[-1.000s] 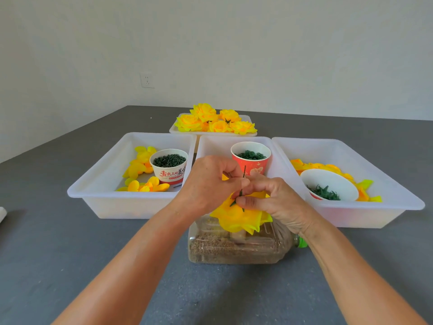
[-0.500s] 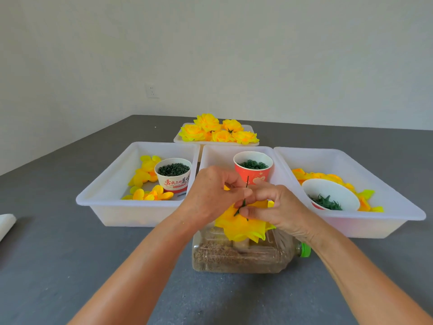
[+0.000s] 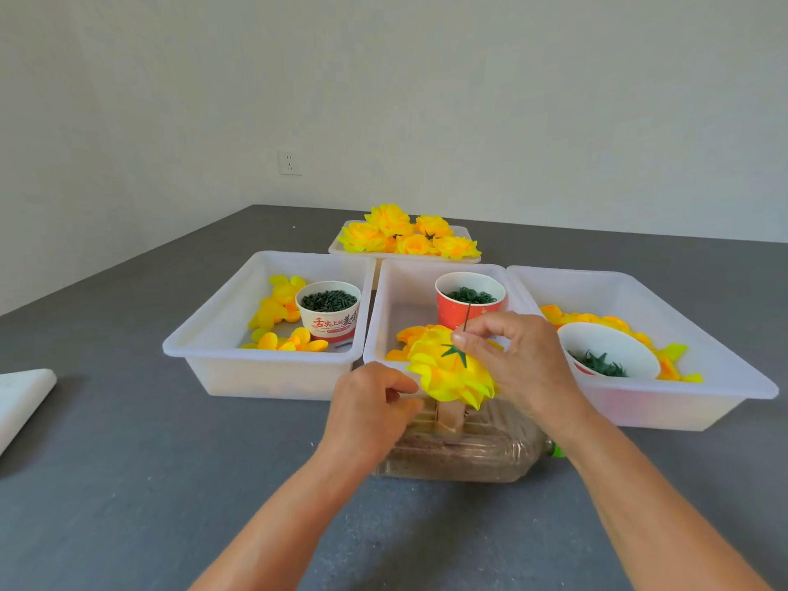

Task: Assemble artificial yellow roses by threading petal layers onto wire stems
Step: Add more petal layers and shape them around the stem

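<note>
A yellow rose [image 3: 452,377] with a green calyx [image 3: 454,351] sits tilted on a thin wire stem [image 3: 467,317] above a clear plastic bottle [image 3: 460,458] lying on its side. My right hand [image 3: 516,360] pinches the wire just above the calyx. My left hand [image 3: 366,413] hangs lower, beside the flower's left edge, with its fingers loosely curled and nothing visible in them. Loose yellow petal layers [image 3: 405,334] lie in the middle tray [image 3: 383,309] behind the flower.
A red cup [image 3: 469,298] of green rings stands in the middle tray. The left tray [image 3: 213,334] holds petals and a white cup [image 3: 328,309]. The right tray [image 3: 725,377] holds petals and a white bowl [image 3: 609,347] of calyxes. Finished roses [image 3: 405,236] fill a back tray. A white object [image 3: 21,394] lies far left.
My left hand has let go of the flower and dropped down to its left. The rose and calyx are now in plain sight, with my right hand alone on the wire.
</note>
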A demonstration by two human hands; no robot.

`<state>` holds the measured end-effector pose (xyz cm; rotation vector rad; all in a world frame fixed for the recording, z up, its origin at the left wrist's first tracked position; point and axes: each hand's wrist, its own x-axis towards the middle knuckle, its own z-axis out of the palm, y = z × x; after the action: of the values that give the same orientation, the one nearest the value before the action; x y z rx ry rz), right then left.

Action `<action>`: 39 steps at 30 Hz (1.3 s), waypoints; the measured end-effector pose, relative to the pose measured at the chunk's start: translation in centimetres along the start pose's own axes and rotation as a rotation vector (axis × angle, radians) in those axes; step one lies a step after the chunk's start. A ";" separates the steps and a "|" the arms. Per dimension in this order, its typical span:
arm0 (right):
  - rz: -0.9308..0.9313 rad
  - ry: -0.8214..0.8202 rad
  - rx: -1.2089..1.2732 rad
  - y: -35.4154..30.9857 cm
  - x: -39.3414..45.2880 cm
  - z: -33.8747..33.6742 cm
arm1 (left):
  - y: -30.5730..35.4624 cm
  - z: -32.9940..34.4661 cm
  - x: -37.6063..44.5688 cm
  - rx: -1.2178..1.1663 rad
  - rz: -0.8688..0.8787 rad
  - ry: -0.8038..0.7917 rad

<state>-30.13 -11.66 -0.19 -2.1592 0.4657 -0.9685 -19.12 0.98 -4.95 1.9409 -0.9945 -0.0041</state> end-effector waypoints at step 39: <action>-0.038 0.062 0.026 -1.6 2.2 -2.0 | 1.4 1.6 2.0 -0.379 -0.002 -0.197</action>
<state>-30.15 -12.80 3.03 -2.1265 0.4411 -1.0595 -19.25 -1.78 -4.08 1.6138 -1.0358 -0.3658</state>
